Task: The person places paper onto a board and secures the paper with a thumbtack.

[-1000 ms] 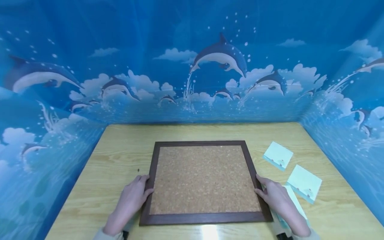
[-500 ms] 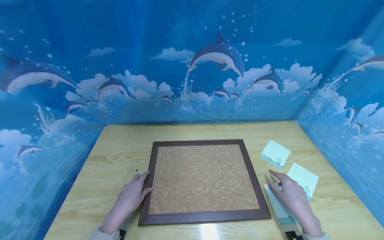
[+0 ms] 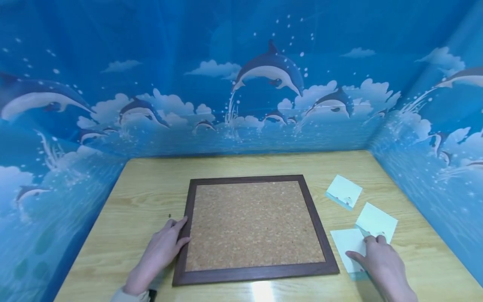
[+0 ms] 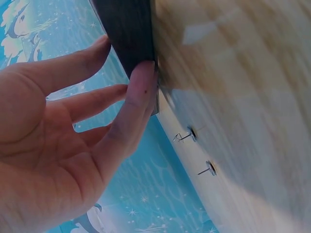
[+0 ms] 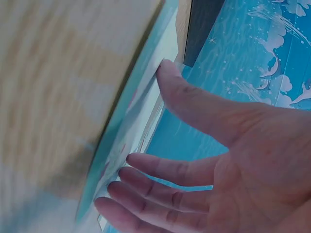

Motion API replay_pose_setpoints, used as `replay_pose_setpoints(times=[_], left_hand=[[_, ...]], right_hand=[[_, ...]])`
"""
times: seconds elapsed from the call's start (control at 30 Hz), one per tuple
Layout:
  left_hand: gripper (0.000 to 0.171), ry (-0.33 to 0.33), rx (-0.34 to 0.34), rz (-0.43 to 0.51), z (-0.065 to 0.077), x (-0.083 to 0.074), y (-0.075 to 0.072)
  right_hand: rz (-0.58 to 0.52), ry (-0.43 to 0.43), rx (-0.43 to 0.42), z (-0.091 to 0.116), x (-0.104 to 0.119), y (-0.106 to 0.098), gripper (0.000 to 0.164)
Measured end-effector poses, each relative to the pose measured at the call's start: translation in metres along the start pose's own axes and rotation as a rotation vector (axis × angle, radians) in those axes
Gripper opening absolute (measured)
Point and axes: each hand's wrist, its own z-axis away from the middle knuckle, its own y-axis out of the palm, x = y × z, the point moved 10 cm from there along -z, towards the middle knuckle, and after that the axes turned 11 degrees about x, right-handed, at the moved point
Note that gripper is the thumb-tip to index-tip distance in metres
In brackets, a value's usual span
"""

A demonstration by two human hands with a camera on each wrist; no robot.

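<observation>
Lying flat at lower centre: rectangular corkboard [image 3: 253,222], speckled, grainy, in smooth dark-brown frame [image 3: 256,272], on pale wood-grained counter [image 3: 151,180]. Left hand [image 3: 160,247] at board's left edge, fingers loose, touching frame. Right hand [image 3: 385,262], lower right, fingers relaxed, thumb spread over lowest mint paper square [image 3: 345,241]; similar middle square [image 3: 377,220] and top square [image 3: 344,191] above. Two thin metal pins [image 4: 210,168], right in left wrist view. Glossy blue dolphin-print curtain [image 3: 181,46] behind.

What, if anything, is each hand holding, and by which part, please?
The left hand holds the cork board by its frame's left side. The right hand touches the nearest paper note; whether it grips the note cannot be told.
</observation>
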Motion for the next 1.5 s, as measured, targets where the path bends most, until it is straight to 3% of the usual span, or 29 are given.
replay_pose_setpoints(times=[0.23,0.53,0.73,0.93,1.13,1.23,1.37,1.5], left_hand=[[0.057,0.003,-0.002,0.004,0.000,-0.001,0.000],[0.057,0.007,-0.026,-0.013,0.002,-0.002,-0.002],[0.057,-0.008,0.009,-0.012,0.001,0.000,0.000],[0.058,-0.008,0.009,-0.015,0.001,0.000,-0.001],[0.058,-0.023,0.026,-0.018,0.000,0.001,0.000],[0.059,-0.023,0.023,-0.019,0.000,0.001,0.000],[0.059,-0.026,0.022,-0.011,-0.001,0.001,0.000],[0.059,-0.031,0.037,0.012,-0.003,0.004,0.001]], right_hand=[[-0.055,0.037,0.023,-0.004,0.000,0.000,0.090],[-0.074,0.023,0.016,-0.003,-0.002,0.001,0.084],[-0.112,0.006,0.046,-0.006,-0.006,0.005,0.084],[-0.183,-0.041,0.061,-0.007,-0.010,0.008,0.076],[-0.279,-0.045,0.131,-0.006,-0.017,0.013,0.081],[-0.283,-0.068,0.087,-0.003,-0.021,0.006,0.070],[-0.274,-0.096,-0.048,0.004,-0.025,-0.016,0.049],[-0.311,-0.072,-0.200,0.007,-0.029,-0.042,0.043]])
